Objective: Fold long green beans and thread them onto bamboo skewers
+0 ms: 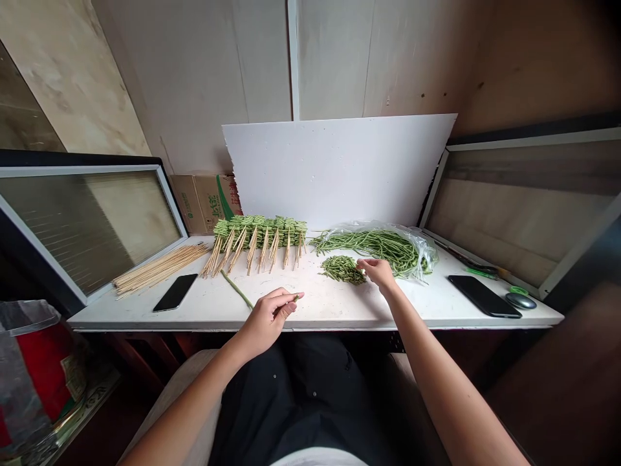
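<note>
My left hand [270, 316] is closed on a long green bean [237, 289]. One end pokes out past my thumb and forefinger, and the rest trails back onto the table toward the skewers. My right hand [378, 272] is at the right edge of a heap of short bean pieces [339, 267]. Its fingers are pinched together; whatever lies between the tips is too small to make out. Behind that heap, whole long beans [383, 246] lie partly in a clear plastic bag [429, 255]. Skewered bean pieces [262, 226] are stacked at the back left, their sticks pointing toward me.
Bare skewers [160, 266] lie at the left beside a phone [175, 292]. Another black phone [482, 296] and a computer mouse [521, 300] rest at the right. A white board [334, 171] stands behind, with a cardboard box [204, 200] left of it.
</note>
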{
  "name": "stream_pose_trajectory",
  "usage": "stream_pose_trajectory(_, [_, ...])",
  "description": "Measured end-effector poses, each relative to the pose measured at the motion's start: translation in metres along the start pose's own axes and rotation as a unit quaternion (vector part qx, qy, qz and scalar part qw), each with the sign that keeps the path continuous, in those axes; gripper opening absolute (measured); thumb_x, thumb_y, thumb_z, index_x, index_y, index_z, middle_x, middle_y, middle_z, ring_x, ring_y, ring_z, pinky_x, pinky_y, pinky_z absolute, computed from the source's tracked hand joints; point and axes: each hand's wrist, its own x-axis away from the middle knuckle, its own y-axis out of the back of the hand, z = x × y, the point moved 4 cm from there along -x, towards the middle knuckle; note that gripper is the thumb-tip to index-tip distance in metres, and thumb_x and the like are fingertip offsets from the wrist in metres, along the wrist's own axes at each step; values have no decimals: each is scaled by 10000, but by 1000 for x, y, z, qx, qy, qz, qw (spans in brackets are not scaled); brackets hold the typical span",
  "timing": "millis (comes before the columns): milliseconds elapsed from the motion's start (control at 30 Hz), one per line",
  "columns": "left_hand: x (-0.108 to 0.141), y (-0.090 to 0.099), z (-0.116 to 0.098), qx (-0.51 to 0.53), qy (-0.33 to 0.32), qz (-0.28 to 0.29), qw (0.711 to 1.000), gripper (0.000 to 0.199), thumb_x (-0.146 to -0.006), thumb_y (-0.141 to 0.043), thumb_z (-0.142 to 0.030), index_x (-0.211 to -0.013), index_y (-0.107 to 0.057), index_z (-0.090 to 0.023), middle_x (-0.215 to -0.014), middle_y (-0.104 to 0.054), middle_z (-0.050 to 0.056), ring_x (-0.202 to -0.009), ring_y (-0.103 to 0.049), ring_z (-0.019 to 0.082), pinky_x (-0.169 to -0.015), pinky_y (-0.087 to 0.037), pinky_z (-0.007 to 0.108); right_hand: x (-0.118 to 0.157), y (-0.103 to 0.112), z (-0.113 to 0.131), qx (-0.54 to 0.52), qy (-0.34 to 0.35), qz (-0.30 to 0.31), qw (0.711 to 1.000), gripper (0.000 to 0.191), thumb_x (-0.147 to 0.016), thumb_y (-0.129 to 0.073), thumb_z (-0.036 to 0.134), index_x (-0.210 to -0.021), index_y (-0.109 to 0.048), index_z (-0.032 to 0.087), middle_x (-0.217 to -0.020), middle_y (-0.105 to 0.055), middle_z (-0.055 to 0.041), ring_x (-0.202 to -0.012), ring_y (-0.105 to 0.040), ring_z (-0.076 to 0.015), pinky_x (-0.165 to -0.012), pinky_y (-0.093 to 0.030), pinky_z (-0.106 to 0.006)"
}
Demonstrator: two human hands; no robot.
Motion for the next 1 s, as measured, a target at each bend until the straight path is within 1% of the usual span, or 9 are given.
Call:
stream_pose_trajectory(167, [0,-1,3,-41,-4,-14,999,425,-1056,-493,-362,-1428,-635,-213,-1089,-572,90,-835,-581,157,-775,-528,294,14,-5,37,-46,50,31,997,502,-805,-694,582,-970,-807,122,-967,-780,-145,-708,-613,-185,-514,-398,-259])
stream_pose_trajectory(300, [-2,-1,8,7,-2,-49,999,367,-1000,-602,-333,-1328,-701,-202,-1045,-621,85,-913,-643,187,-822,-563,321,51,-23,91,-109,132,197,965,559,-854,-666,647,-1123,-780,170,-1016,-761,-112,-692,-583,-151,-486,-372,-237])
stream_pose_trajectory(400, [-3,2,11,52,26,-86,995,405,-930,-710,-319,-1315,-677,-198,-990,-678,62,-800,-679,171,-785,-582,329,92,-38,126,-87,198,357,909,512,-887,-653,644,-1064,-792,184,-1023,-767,-112,-753,-630,-164,-521,-412,-242])
stream_pose_trajectory(467, [-2,4,11,72,43,-100,991,427,-913,-736,-313,-1315,-647,-202,-961,-698,46,-764,-697,163,-793,-584,333,117,-47,142,-40,245,418,874,500,-816,-768,601,-1121,-782,205,-1051,-772,-104,-860,-664,-198,-576,-455,-251])
stream_pose_trajectory(567, [-2,4,9,87,46,-97,990,417,-911,-741,-307,-1297,-620,-203,-947,-712,39,-768,-711,165,-799,-586,333,139,-55,153,7,296,407,864,496,-767,-834,564,-1120,-781,221,-1059,-773,-90,-913,-668,-212,-636,-478,-263])
stream_pose_trajectory(700, [-3,6,0,32,7,-109,994,345,-928,-719,-295,-1248,-640,-192,-940,-730,56,-845,-717,189,-833,-581,352,145,-62,154,30,323,391,861,397,-852,-750,583,-958,-800,204,-897,-771,-77,-788,-647,-183,-624,-455,-265])
stream_pose_trajectory(800, [1,17,-28,-75,-81,-187,976,247,-937,-707,-292,-1158,-687,-185,-1062,-720,95,-997,-687,215,-913,-550,373,140,-61,153,29,323,390,862,392,-853,-747,576,-941,-795,197,-875,-767,-78,-765,-645,-183,-608,-454,-261])
stream_pose_trajectory(900, [12,34,-80,-85,-133,-243,957,226,-943,-708,-319,-1109,-686,-167,-1040,-715,90,-961,-680,194,-894,-553,349,134,-61,152,30,309,382,871,372,-834,-764,560,-921,-797,199,-887,-767,-84,-781,-662,-197,-628,-477,-268])
stream_pose_trajectory(1000, [26,43,-139,-37,-154,-213,964,290,-1014,-609,-420,-861,-691,-189,-783,-707,19,-731,-665,132,-729,-560,292,127,-67,143,22,236,352,906,376,-723,-852,538,-871,-803,195,-870,-766,-95,-807,-679,-233,-671,-514,-299])
